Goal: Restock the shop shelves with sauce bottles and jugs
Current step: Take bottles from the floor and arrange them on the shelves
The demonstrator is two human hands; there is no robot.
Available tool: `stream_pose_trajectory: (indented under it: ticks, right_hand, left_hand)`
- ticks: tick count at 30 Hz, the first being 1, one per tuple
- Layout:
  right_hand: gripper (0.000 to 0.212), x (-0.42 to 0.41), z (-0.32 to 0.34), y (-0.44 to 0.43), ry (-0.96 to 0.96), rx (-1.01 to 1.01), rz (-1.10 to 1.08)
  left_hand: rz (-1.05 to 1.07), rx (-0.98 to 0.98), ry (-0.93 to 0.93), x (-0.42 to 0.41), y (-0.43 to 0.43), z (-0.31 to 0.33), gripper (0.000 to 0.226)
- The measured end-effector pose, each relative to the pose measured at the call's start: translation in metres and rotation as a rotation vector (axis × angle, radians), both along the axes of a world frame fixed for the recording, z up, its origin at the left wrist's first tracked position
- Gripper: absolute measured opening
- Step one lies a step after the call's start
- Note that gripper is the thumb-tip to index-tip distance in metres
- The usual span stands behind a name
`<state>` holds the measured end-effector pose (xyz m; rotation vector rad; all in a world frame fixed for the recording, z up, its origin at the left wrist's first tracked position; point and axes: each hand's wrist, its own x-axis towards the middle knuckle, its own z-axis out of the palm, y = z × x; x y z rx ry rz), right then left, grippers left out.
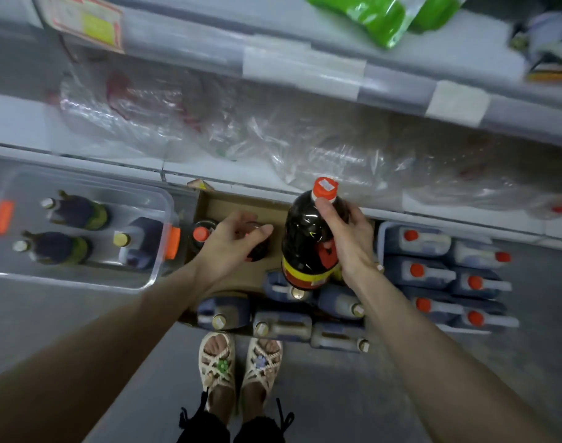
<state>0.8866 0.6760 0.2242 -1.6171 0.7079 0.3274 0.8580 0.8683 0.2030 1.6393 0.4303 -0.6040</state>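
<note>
The right hand (347, 238) grips the dark orange-capped plastic sauce bottle (307, 235). The left hand (231, 244) covers a second dark bottle (259, 252) in the brown cardboard box (238, 204); its grip is indeterminate.

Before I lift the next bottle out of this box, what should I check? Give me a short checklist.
1. Right hand grips the dark plastic sauce bottle: ok.
2. Its orange screw cap is on: ok.
3. Left hand holds the second dark bottle in the brown cardboard box: cannot tell.
4. White shelf beyond the held bottle is free: not ok, crumpled clear plastic bags lie there.
</note>
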Motion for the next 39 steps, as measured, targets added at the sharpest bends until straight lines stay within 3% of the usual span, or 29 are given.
stream_pose_trajectory:
  ticks: [2,6,8,10,14,17,20,22,28,30,32,39]
  right_hand:
    - [0.029,-0.004,0.043,0.001,-0.046,0.003,0.064]
    - [0.057,-0.009,0.138,0.004,-0.083,-0.009,0.127]
    - [0.047,-0.005,0.195,0.004,-0.142,0.029,0.153]
    - [0.029,0.001,0.256,0.007,-0.216,0.055,0.18]
    - [0.023,0.013,0.382,0.021,-0.373,0.13,0.285]
    - [0.039,0.015,0.469,0.034,-0.497,0.138,0.355]
    - [0.061,0.02,0.53,0.048,-0.584,0.14,0.422]
    - [0.053,0.023,0.564,0.06,-0.642,0.143,0.483]
    - [0.035,0.037,0.619,0.103,-0.822,0.139,0.546]
    - [0.019,0.046,0.625,0.118,-0.842,0.131,0.54]
    - [0.007,0.058,0.627,0.134,-0.855,0.14,0.533]
    - [0.024,0.113,0.62,0.191,-0.907,0.177,0.475]
  left_hand:
    - [-0.055,-0.008,-0.028,0.003,0.002,0.045,0.045]
    - [-0.172,-0.097,-0.041,0.003,0.007,0.138,0.086]
    - [-0.196,-0.127,-0.066,0.004,0.01,0.19,0.107]
    - [-0.25,-0.125,-0.158,0.007,0.012,0.244,0.113]
    - [-0.296,-0.109,-0.334,0.013,0.017,0.359,0.083]
    - [-0.277,-0.102,-0.456,0.017,0.024,0.44,0.063]
    - [-0.226,-0.068,-0.563,0.022,0.036,0.5,0.058]
    - [-0.158,-0.029,-0.627,0.022,0.048,0.533,0.058]
    - [-0.008,0.023,-0.735,0.036,0.083,0.58,0.061]
    - [0.01,0.038,-0.737,0.047,0.098,0.586,0.07]
    - [0.019,0.038,-0.736,0.061,0.115,0.589,0.065]
    - [0.0,0.045,-0.766,0.125,0.175,0.594,0.059]
